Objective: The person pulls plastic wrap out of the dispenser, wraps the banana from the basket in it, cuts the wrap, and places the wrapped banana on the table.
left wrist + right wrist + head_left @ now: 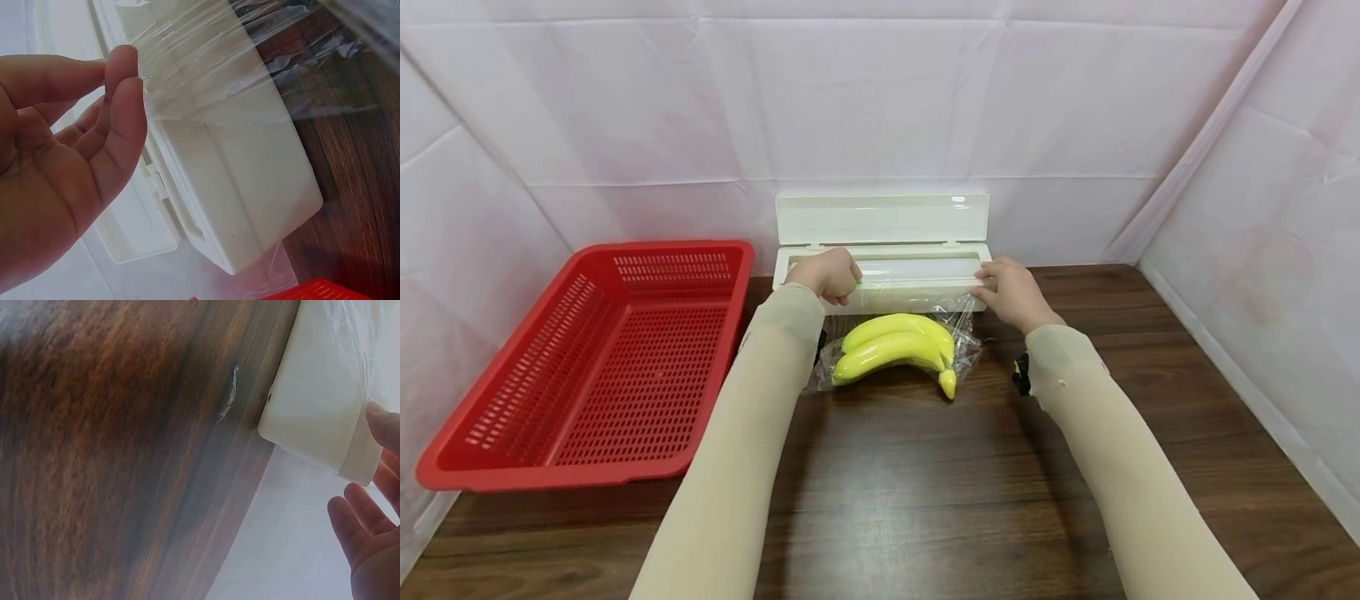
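A white plastic wrap box [883,297] stands at the back of the table, its lid [883,223] raised and a roll of wrap [925,271] inside. Clear plastic wrap [967,329] runs from its front edge over the bananas [891,346]. My left hand [826,273] is over the box's left part; in the left wrist view its thumb and fingertip pinch the plastic wrap [187,81]. At the box's right end, my right hand [1017,296] grips the front rim, thumb outside, while other fingers [350,525] spread loosely below.
A red perforated basket [647,375] stands to the left on the dark wooden table [910,492]. Pale cloth walls [880,100] rise behind and at both sides. A thin crumpled strip [230,395] lies on the table by the box's right end.
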Demonstrator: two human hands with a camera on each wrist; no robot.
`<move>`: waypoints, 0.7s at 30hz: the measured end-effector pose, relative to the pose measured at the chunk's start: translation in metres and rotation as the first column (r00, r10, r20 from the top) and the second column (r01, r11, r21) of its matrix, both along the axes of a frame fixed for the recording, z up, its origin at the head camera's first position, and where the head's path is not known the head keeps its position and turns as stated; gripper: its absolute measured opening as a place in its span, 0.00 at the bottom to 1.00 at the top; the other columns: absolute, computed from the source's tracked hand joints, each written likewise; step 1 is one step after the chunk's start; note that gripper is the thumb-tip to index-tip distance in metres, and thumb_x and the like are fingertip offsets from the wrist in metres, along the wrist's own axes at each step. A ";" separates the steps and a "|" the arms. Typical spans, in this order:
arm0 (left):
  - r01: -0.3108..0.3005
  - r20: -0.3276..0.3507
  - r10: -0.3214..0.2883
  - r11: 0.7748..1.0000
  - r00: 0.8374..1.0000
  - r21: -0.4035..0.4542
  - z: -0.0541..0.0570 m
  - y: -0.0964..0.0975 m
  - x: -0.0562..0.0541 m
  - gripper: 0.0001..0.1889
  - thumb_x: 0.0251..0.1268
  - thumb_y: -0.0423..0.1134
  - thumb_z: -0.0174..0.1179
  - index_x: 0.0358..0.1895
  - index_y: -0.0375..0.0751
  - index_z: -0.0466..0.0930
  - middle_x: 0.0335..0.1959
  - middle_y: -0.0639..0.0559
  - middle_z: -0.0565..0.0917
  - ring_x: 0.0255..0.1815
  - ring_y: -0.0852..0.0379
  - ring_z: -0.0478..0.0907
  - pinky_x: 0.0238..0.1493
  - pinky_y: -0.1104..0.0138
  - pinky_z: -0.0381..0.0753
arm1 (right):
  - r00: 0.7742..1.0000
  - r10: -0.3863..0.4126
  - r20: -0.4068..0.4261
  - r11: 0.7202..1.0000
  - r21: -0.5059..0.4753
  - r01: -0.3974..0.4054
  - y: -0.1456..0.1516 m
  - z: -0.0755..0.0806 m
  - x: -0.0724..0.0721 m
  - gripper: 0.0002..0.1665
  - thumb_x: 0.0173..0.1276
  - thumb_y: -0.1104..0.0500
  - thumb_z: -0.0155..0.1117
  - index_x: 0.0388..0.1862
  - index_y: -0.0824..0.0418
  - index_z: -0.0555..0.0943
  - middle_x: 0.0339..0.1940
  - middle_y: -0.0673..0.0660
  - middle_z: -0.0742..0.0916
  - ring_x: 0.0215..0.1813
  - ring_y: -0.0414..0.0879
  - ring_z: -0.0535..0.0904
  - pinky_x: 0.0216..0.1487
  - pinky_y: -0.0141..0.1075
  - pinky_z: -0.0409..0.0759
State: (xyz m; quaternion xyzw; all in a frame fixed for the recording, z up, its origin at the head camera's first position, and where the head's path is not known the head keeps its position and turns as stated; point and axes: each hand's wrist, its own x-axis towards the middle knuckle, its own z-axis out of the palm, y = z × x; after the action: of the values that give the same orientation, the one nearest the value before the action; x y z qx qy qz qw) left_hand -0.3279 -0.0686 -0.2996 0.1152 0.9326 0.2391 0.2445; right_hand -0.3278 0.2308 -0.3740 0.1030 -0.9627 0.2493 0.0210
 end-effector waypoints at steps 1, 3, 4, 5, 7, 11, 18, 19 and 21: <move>0.000 0.002 0.000 1.000 1.000 0.002 0.000 0.001 0.000 0.27 0.66 0.25 0.38 0.69 0.41 0.64 0.70 0.45 0.66 0.32 0.55 0.78 0.46 0.62 0.79 | 1.000 0.001 -0.001 1.000 0.001 -0.001 0.000 0.000 0.000 0.22 0.68 0.57 0.59 0.58 0.67 0.75 0.66 0.66 0.70 0.57 0.60 0.76 0.55 0.50 0.76; 0.001 0.005 -0.001 1.000 1.000 0.002 0.000 0.001 0.000 0.27 0.67 0.26 0.38 0.69 0.41 0.64 0.70 0.46 0.66 0.31 0.56 0.78 0.44 0.63 0.78 | 1.000 0.000 -0.003 1.000 0.001 0.000 0.000 0.000 0.000 0.22 0.68 0.57 0.59 0.58 0.66 0.75 0.65 0.65 0.70 0.57 0.60 0.76 0.55 0.50 0.76; 0.003 0.007 -0.003 1.000 1.000 0.000 0.000 0.002 0.000 0.27 0.68 0.26 0.37 0.69 0.41 0.63 0.70 0.46 0.67 0.30 0.56 0.77 0.43 0.63 0.77 | 1.000 0.001 -0.004 1.000 0.002 -0.001 0.000 0.000 0.000 0.22 0.68 0.57 0.59 0.57 0.66 0.75 0.65 0.65 0.70 0.57 0.60 0.76 0.56 0.50 0.76; 0.004 0.007 -0.004 1.000 1.000 -0.003 -0.001 0.002 0.000 0.27 0.68 0.27 0.37 0.69 0.42 0.63 0.70 0.46 0.67 0.29 0.56 0.76 0.41 0.64 0.76 | 1.000 0.003 -0.005 1.000 0.002 -0.003 0.000 0.000 0.000 0.22 0.68 0.57 0.59 0.57 0.66 0.75 0.65 0.65 0.70 0.57 0.60 0.76 0.56 0.50 0.75; 0.004 0.007 -0.004 1.000 1.000 -0.004 -0.001 0.003 0.000 0.26 0.68 0.27 0.37 0.69 0.42 0.63 0.69 0.47 0.68 0.28 0.57 0.75 0.39 0.65 0.75 | 1.000 0.003 -0.012 1.000 0.005 -0.003 0.000 0.000 0.000 0.21 0.68 0.57 0.59 0.57 0.66 0.75 0.65 0.65 0.70 0.57 0.60 0.76 0.57 0.51 0.74; 0.004 0.006 -0.004 1.000 1.000 -0.001 -0.001 0.004 0.000 0.26 0.68 0.27 0.37 0.70 0.43 0.63 0.70 0.47 0.67 0.26 0.58 0.73 0.38 0.66 0.73 | 1.000 0.005 -0.024 1.000 0.013 -0.004 0.001 0.000 0.000 0.21 0.68 0.56 0.60 0.57 0.66 0.76 0.66 0.65 0.70 0.57 0.60 0.76 0.59 0.52 0.73; 0.010 0.000 -0.010 1.000 1.000 -0.005 -0.001 0.007 0.001 0.25 0.69 0.28 0.37 0.69 0.42 0.64 0.68 0.47 0.69 0.28 0.56 0.75 0.34 0.68 0.73 | 1.000 0.003 -0.019 1.000 0.007 -0.003 -0.001 0.000 0.001 0.22 0.68 0.57 0.60 0.57 0.66 0.76 0.66 0.65 0.70 0.57 0.60 0.75 0.60 0.51 0.72; 0.010 0.002 -0.010 1.000 1.000 -0.004 -0.001 0.007 0.001 0.25 0.69 0.28 0.38 0.69 0.42 0.64 0.67 0.47 0.70 0.28 0.56 0.75 0.34 0.68 0.73 | 1.000 0.002 -0.018 1.000 0.008 -0.002 -0.001 0.000 0.001 0.22 0.68 0.57 0.60 0.57 0.66 0.76 0.66 0.65 0.70 0.57 0.60 0.75 0.59 0.51 0.73; 0.005 0.008 -0.005 1.000 1.000 -0.002 0.000 0.008 0.001 0.26 0.69 0.28 0.38 0.69 0.42 0.64 0.64 0.47 0.74 0.28 0.56 0.74 0.35 0.67 0.73 | 1.000 0.001 -0.019 1.000 0.012 -0.001 -0.001 0.000 0.001 0.21 0.68 0.57 0.60 0.57 0.66 0.76 0.66 0.65 0.71 0.57 0.60 0.76 0.59 0.51 0.73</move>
State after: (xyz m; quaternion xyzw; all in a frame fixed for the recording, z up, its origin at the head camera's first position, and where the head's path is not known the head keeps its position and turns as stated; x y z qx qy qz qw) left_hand -0.3268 -0.0607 -0.2999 0.1165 0.9315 0.2382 0.2491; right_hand -0.3271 0.2297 -0.3740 0.1059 -0.9639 0.2427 0.0293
